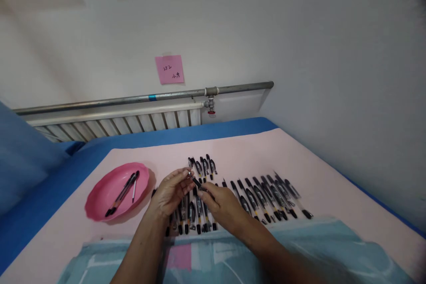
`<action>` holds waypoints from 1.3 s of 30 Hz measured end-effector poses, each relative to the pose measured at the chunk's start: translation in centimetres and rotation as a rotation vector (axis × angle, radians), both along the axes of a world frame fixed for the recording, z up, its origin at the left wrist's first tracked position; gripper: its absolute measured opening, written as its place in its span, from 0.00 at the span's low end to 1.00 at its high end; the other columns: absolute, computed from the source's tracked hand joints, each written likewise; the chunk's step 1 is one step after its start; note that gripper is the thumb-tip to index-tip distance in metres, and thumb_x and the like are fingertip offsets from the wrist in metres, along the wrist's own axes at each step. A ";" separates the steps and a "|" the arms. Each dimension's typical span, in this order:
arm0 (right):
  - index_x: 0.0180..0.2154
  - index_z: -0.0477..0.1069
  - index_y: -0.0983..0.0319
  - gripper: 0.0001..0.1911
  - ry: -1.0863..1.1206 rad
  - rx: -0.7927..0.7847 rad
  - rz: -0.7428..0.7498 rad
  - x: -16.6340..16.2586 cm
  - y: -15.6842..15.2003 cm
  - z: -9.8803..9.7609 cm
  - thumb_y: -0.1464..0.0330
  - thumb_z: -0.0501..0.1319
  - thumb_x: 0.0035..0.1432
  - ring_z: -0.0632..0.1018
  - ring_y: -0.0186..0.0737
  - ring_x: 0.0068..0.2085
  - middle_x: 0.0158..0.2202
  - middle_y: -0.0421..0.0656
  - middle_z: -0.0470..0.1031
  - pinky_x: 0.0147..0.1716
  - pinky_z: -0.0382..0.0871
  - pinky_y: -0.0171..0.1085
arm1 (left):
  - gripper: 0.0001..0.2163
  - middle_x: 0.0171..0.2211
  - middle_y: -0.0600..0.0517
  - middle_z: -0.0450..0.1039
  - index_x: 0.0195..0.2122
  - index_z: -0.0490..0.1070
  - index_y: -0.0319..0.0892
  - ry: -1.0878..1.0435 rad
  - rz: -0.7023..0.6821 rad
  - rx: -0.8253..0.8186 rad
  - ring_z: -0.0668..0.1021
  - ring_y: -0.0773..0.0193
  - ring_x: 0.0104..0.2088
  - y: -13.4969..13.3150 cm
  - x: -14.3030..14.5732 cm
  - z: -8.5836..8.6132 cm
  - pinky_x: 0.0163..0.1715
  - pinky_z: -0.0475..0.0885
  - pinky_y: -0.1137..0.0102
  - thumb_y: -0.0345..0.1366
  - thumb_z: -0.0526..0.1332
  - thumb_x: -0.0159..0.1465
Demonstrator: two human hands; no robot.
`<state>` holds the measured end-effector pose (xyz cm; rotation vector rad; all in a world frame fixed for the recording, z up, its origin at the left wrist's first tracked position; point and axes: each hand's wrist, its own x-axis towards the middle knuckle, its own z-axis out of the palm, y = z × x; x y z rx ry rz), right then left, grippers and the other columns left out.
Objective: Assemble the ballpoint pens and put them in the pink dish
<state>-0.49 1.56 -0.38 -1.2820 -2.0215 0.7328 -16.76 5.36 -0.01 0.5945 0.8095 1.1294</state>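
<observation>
Both hands meet over the middle of the worktop (pixel 333 173), which is covered with a pink sheet. The left hand (pixel 171 193) and the right hand (pixel 221 202) each pinch one end of a single black pen (pixel 196 182), so both are closed on it. The pen slants, its upper end toward 10 o'clock at the left fingertips (pixel 188 173) and its lower end toward 4 o'clock at the right fingertips (pixel 205 190). It is lifted just above the other pens.

Under and around the hands lies a row of pens (pixel 266 195), black with clear barrels, laid side by side and pointing roughly toward 12 o'clock. The row runs from below the left hand out to 3 o'clock, ending near the worktop's right side. A smaller cluster of pens (pixel 203 166) lies just beyond the hands at 12 o'clock.

At 9 o'clock from the hands, well apart from the row, stands a pink bowl (pixel 100 199) holding a few pens (pixel 123 193) that lean across it.

At 6 o'clock, a pale blue patterned cloth (pixel 333 239) covers the near edge under the forearms. At the far end is a blue edge (pixel 166 135), then a radiator (pixel 116 122), a pipe (pixel 133 97), and a pink note (pixel 169 69) on the wall.
</observation>
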 end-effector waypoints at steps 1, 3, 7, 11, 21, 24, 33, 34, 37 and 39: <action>0.29 0.66 0.61 0.10 0.000 -0.003 0.002 0.0 0.0 0.0 0.66 0.49 0.59 0.66 0.31 0.24 0.23 0.38 0.68 0.24 0.52 0.30 | 0.06 0.28 0.51 0.75 0.32 0.73 0.37 -0.004 0.000 -0.003 0.77 0.68 0.30 0.0 0.0 0.0 0.33 0.71 0.73 0.28 0.64 0.51; 0.30 0.66 0.61 0.10 -0.002 -0.008 0.002 0.0 -0.1 0.1 0.65 0.49 0.59 0.67 0.32 0.24 0.23 0.38 0.68 0.24 0.53 0.30 | 0.06 0.28 0.51 0.75 0.32 0.73 0.37 -0.018 0.005 -0.006 0.77 0.69 0.30 -0.1 -0.1 0.2 0.34 0.71 0.73 0.28 0.64 0.52; 0.30 0.65 0.61 0.10 -0.018 -0.012 -0.009 0.0 -0.1 0.2 0.65 0.49 0.59 0.66 0.31 0.24 0.23 0.38 0.67 0.24 0.52 0.30 | 0.06 0.28 0.51 0.75 0.31 0.73 0.37 -0.034 0.005 -0.010 0.76 0.69 0.29 -0.2 -0.3 0.3 0.34 0.72 0.73 0.28 0.64 0.52; 0.29 0.65 0.61 0.11 -0.016 -0.003 -0.003 0.0 -0.1 0.1 0.65 0.49 0.60 0.66 0.31 0.24 0.23 0.38 0.67 0.24 0.52 0.30 | 0.06 0.28 0.51 0.75 0.31 0.73 0.37 0.014 -0.010 0.011 0.77 0.68 0.30 -0.4 -0.2 0.2 0.33 0.71 0.73 0.28 0.65 0.50; 0.30 0.62 0.61 0.07 -0.065 0.044 -0.100 -0.1 -0.4 0.1 0.66 0.51 0.58 0.68 0.32 0.26 0.25 0.39 0.69 0.25 0.52 0.30 | 0.08 0.22 0.54 0.72 0.28 0.73 0.37 0.088 0.024 0.009 0.75 0.71 0.25 -0.6 0.6 0.1 0.29 0.71 0.76 0.31 0.68 0.47; 0.30 0.63 0.61 0.07 -0.149 0.081 -0.099 -0.1 -0.5 0.4 0.67 0.50 0.58 0.70 0.34 0.28 0.27 0.41 0.70 0.26 0.52 0.31 | 0.07 0.21 0.55 0.72 0.26 0.72 0.37 0.148 0.022 0.026 0.75 0.72 0.23 -0.6 0.5 0.0 0.28 0.71 0.77 0.31 0.68 0.46; 0.25 0.62 0.62 0.09 0.022 -0.021 -0.099 -0.2 -0.4 0.3 0.68 0.52 0.57 0.65 0.30 0.24 0.22 0.37 0.65 0.24 0.51 0.30 | 0.09 0.21 0.54 0.72 0.28 0.73 0.35 0.144 0.023 0.045 0.74 0.72 0.24 -0.7 0.7 -0.4 0.28 0.70 0.76 0.32 0.69 0.46; 0.24 0.61 0.62 0.10 0.067 -0.045 -0.096 -0.3 -0.3 0.3 0.68 0.52 0.56 0.64 0.29 0.23 0.20 0.36 0.63 0.23 0.51 0.30 | 0.09 0.21 0.54 0.72 0.28 0.73 0.35 0.132 0.018 0.052 0.74 0.72 0.24 -0.7 0.7 -0.4 0.28 0.70 0.76 0.32 0.69 0.46; 0.20 0.57 0.62 0.12 0.199 -0.131 -0.096 -0.4 -0.3 0.7 0.68 0.53 0.55 0.61 0.28 0.22 0.18 0.34 0.58 0.22 0.51 0.29 | 0.08 0.22 0.54 0.71 0.28 0.74 0.36 0.098 0.011 0.070 0.74 0.71 0.24 -0.8 0.8 -0.5 0.30 0.70 0.75 0.32 0.68 0.47; 0.20 0.57 0.62 0.12 0.292 -0.239 -0.089 -0.5 -0.4 1.1 0.68 0.53 0.54 0.60 0.27 0.21 0.17 0.34 0.57 0.21 0.51 0.29 | 0.08 0.23 0.53 0.72 0.28 0.74 0.36 0.071 0.015 0.085 0.74 0.71 0.25 -1.0 1.0 -0.5 0.30 0.70 0.75 0.31 0.68 0.48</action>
